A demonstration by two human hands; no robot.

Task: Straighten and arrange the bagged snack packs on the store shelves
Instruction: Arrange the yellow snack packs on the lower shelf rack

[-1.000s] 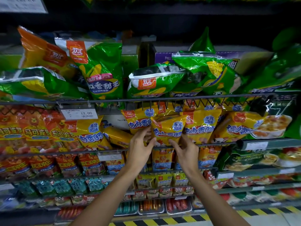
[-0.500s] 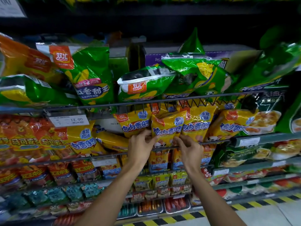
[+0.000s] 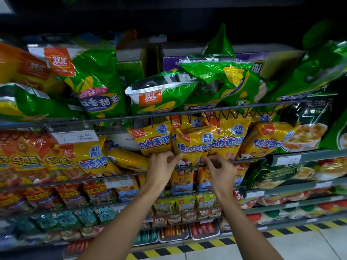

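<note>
Both the left hand [image 3: 163,167] and right hand [image 3: 218,168] pinch the glossy yellow pack [image 3: 193,144] above the wire rail [image 3: 244,160], crinkly yellow packs [image 3: 153,138] crowding beside.

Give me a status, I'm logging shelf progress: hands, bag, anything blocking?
Left hand and right hand both grip the bottom corners of the yellow bag. Bag upright behind the wire rail. Neighbouring yellow bags crowd both sides.

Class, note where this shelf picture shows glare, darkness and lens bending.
Head view: glare streaks the shiny green snack bags; the top above them is nearly black; the wire shelf rail bows from wide-angle distortion; edges look soft.
</note>
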